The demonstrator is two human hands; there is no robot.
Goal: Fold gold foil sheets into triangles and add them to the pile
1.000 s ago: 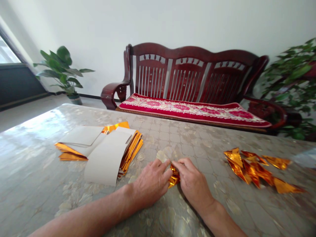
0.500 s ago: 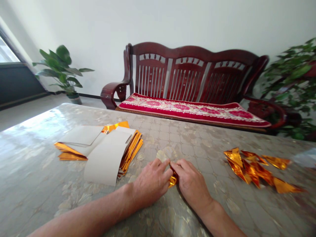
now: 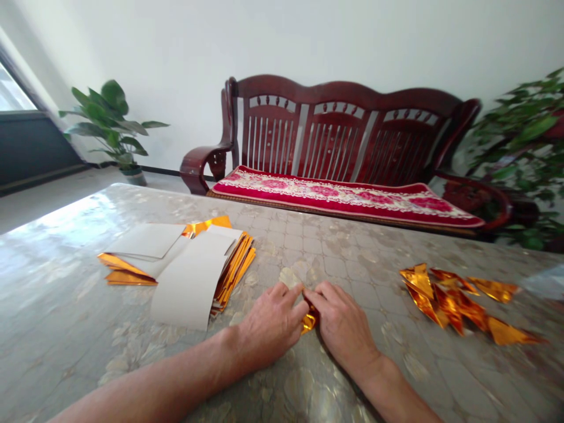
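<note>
A small piece of gold foil paper (image 3: 309, 322) lies at the middle of the table, mostly covered by my fingers. My left hand (image 3: 274, 320) is closed on its left side, fingers bent and thumb hidden. From the right, my right hand (image 3: 341, 323) pinches the same piece, its index fingertip almost meeting the left one. To the left is a stack of gold foil sheets (image 3: 235, 267) with pale sheet backs (image 3: 187, 288) turned up. Several folded gold foil pieces (image 3: 458, 302) lie in a loose heap on the right.
The table (image 3: 352, 252) has a shiny patterned cover. Behind it stands a dark red wooden bench (image 3: 339, 135) with a red floral cushion (image 3: 326, 191). A potted plant (image 3: 112, 126) is at the left, leafy greenery (image 3: 524, 153) at the right. Clear plastic (image 3: 544, 283) lies at the right edge.
</note>
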